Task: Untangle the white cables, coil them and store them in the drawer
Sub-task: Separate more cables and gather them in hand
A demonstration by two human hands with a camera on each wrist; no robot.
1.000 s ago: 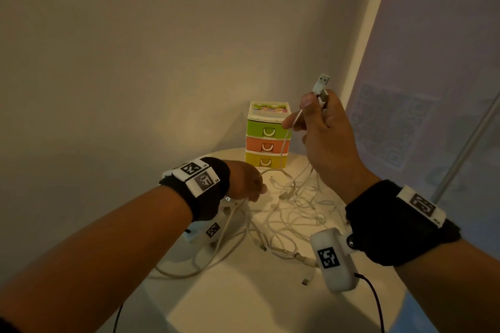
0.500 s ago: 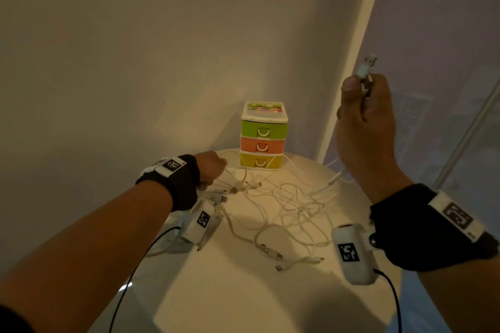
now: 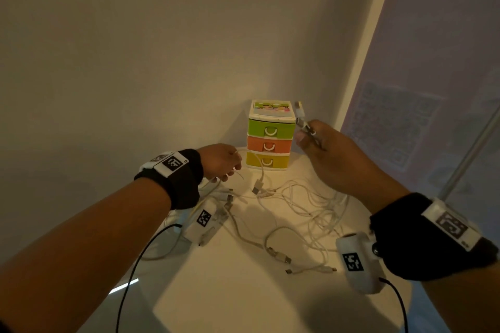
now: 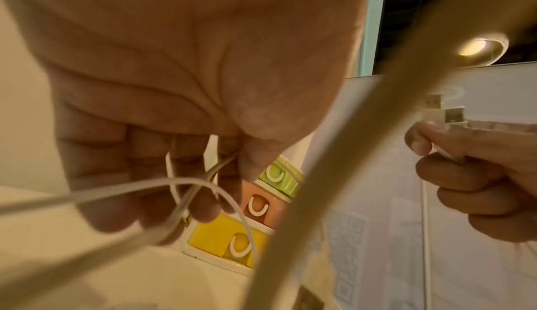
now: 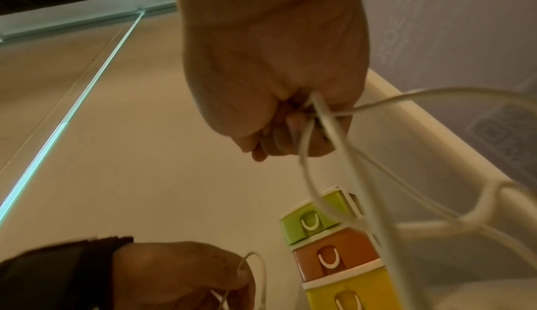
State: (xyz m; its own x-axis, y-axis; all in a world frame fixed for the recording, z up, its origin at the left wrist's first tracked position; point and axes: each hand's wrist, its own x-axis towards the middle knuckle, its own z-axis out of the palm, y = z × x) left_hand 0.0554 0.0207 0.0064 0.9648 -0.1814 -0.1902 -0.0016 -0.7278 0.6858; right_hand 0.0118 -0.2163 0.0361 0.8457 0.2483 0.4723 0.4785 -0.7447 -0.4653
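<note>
A tangle of white cables [image 3: 305, 208] lies on the round white table [image 3: 238, 292] in front of a small drawer unit [image 3: 270, 134] with green, orange and yellow drawers, all closed. My right hand [image 3: 313, 138] is raised beside the unit and grips cable ends, their USB plugs [image 3: 299, 111] sticking up out of the fist; in the right wrist view the fingers [image 5: 279, 140] curl round the cords. My left hand [image 3: 224, 162], low at the unit's left, pinches a thin white cable [image 4: 186, 184] between thumb and fingers [image 4: 203, 209].
The table stands in a corner between a beige wall [image 3: 135, 62] and a pale curtain [image 3: 433, 89]. Loose plugs [image 3: 281, 258] lie near the table's middle. Black leads from the wrist cameras hang off the front edge.
My right hand has come down and leftward from high on the right to beside the drawer unit, still gripping the plugs. My left hand shifted right toward the unit, holding its cable.
</note>
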